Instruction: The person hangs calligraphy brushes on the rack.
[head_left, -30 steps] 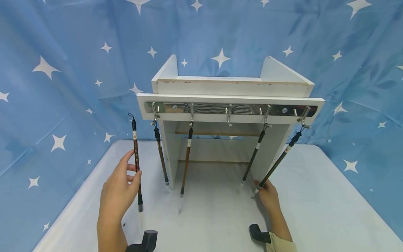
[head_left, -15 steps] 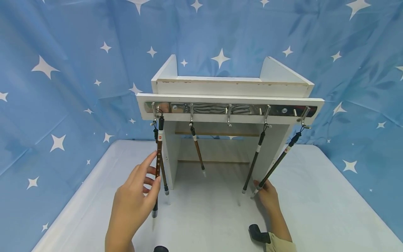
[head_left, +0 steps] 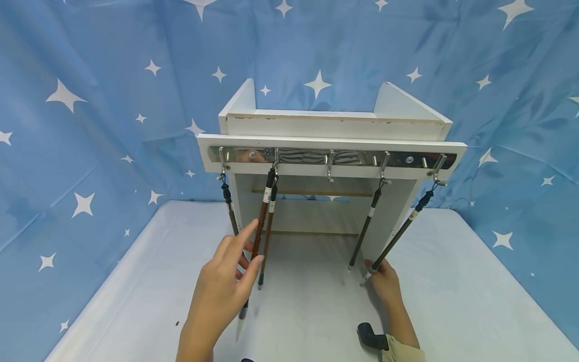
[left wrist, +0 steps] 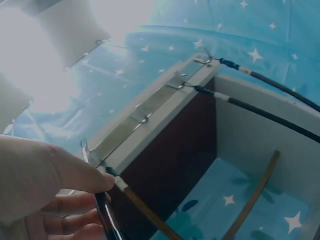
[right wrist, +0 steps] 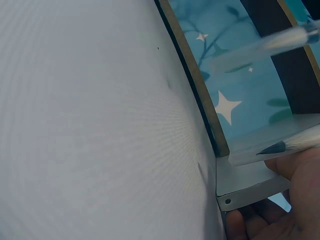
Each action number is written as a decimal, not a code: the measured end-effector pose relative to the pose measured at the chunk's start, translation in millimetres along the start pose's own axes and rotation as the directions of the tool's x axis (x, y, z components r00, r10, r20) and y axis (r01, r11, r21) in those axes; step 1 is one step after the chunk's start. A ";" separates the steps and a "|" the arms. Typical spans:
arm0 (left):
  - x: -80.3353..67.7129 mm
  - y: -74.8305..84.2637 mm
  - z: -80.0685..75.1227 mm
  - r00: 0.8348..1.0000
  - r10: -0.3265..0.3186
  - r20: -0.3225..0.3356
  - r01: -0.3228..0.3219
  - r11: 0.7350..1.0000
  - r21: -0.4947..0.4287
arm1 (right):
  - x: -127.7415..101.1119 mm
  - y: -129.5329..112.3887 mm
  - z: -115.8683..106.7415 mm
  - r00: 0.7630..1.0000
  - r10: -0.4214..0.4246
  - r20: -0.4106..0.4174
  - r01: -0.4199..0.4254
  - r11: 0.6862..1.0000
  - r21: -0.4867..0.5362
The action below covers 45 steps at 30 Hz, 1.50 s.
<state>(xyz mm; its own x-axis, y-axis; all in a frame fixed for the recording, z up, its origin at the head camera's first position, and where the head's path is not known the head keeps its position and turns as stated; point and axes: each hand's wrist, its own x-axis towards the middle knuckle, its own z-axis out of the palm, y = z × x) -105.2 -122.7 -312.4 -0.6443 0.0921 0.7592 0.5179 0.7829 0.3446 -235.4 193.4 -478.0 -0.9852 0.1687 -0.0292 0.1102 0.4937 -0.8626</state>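
Left hand [head_left: 223, 286], fingers pinching a brush [head_left: 259, 229], has carried it from frame left to the second hook [head_left: 275, 160], centre-left; hanging looks imminent. Right hand [head_left: 384, 279] unmoved at the rack's [head_left: 332, 143] base, finger state unclear.

Blue star-print cloth backdrop [head_left: 90, 75] hangs behind and at both sides, creased. Pale grey bench [head_left: 475, 281] below. White shelf unit [head_left: 332, 123] stands at centre. Light even.

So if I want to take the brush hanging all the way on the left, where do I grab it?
Pinch the left brush on its thin brown stick, near the middle, coming from the front. It hangs straight down from its hook by a little loop, and the left hand already holds another brush just beside it.
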 end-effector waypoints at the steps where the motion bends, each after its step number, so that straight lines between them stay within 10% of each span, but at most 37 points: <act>1: 0.4 1.2 2.5 1.000 -0.004 -0.001 0.004 1.000 -0.013 | 0.0 0.2 -0.1 1.000 0.000 -0.001 0.000 1.000 0.001; 19: 1.7 18.3 34.9 0.986 0.155 -0.061 -0.162 0.978 -0.136 | 0.0 -1.1 0.2 1.000 0.014 -0.002 -0.014 1.000 0.011; 32: 3.1 21.5 48.1 0.942 0.304 -0.143 -0.322 0.937 -0.133 | -1.0 -1.6 -0.4 1.000 0.000 -0.012 0.000 1.000 -0.012; 45: 3.3 20.8 56.0 0.938 0.314 -0.145 -0.331 0.938 -0.104 | 1.3 -0.8 0.1 1.000 0.008 -0.005 -0.008 1.000 -0.010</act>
<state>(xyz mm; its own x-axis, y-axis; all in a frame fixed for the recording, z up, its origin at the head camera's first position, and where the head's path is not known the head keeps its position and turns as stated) -128.1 -71.7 -333.6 -0.3598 0.2431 0.9008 0.7576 0.6397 0.1300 -236.8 193.2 -477.3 -0.9837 0.1765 -0.0334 0.1191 0.5013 -0.8570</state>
